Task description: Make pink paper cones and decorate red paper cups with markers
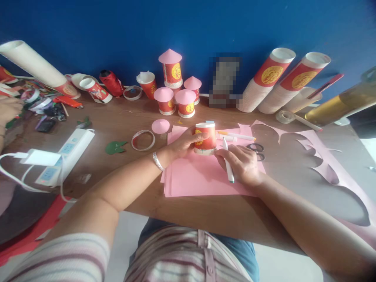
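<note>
A red paper cup (209, 138) with a gold emblem is held by my left hand (188, 141), its fingers wrapped round the side. Green marks show on the white band at the cup's bottom edge. Between the fingers of my right hand (242, 162) is a white marker (228, 166) with a green end, just right of the cup. Whether the right fingertips touch the cup, I cannot tell. Beneath both hands lies a stack of pink paper (194, 180). A white and orange marker (237, 135) and black-handled scissors (256, 148) lie behind the right hand.
Red cups with pink cone tops (185, 102) stand at the back, near a loose pink cone (160, 126). Tall cup stacks (274, 70) lean at the right, above cut pink scraps (335, 172). A power strip (69, 152), tape ring (143, 140) and another person's hand (8, 109) are leftward.
</note>
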Demonstrator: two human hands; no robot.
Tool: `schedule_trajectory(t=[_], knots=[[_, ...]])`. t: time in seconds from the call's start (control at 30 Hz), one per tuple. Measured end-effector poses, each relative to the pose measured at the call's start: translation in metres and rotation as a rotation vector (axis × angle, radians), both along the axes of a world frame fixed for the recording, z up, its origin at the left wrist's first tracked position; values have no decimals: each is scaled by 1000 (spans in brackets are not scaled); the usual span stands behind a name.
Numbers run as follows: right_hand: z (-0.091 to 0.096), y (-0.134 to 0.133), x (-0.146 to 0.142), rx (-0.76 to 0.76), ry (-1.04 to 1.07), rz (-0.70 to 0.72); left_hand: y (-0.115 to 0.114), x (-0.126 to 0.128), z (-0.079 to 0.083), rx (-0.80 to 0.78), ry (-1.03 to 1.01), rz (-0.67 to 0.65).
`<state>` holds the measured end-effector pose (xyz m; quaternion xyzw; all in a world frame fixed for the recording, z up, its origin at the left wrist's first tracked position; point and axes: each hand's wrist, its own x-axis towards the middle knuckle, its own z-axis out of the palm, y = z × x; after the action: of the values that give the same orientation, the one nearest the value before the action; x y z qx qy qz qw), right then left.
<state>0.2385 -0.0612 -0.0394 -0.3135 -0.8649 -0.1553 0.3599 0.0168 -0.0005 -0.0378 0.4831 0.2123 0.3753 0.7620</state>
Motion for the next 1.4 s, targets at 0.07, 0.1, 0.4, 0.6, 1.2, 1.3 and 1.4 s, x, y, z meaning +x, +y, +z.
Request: schedule_trajectory(t=[0.07,0.1,0.4,0.6,1.2,1.3,1.4], knots=[[-2,-1,1,10,-21,7,0,0,0,15,14,2],[-3,-1,1,13,-26,12,0,0,-1,17,19,4],[-2,-2,3,62,-41,76,-4,-4,3,-21,41,56],[-2,-2,2,62,-37,78,-4,-5,1,-60,36,64],[-10,2,1,101,-22,15,-2,0,-3,-31,44,148],[-9,2,2,88,-35,38,-4,1,-1,-35,44,147],[-7,1,3,93,-41,64,-5,0,1,-44,43,129]])
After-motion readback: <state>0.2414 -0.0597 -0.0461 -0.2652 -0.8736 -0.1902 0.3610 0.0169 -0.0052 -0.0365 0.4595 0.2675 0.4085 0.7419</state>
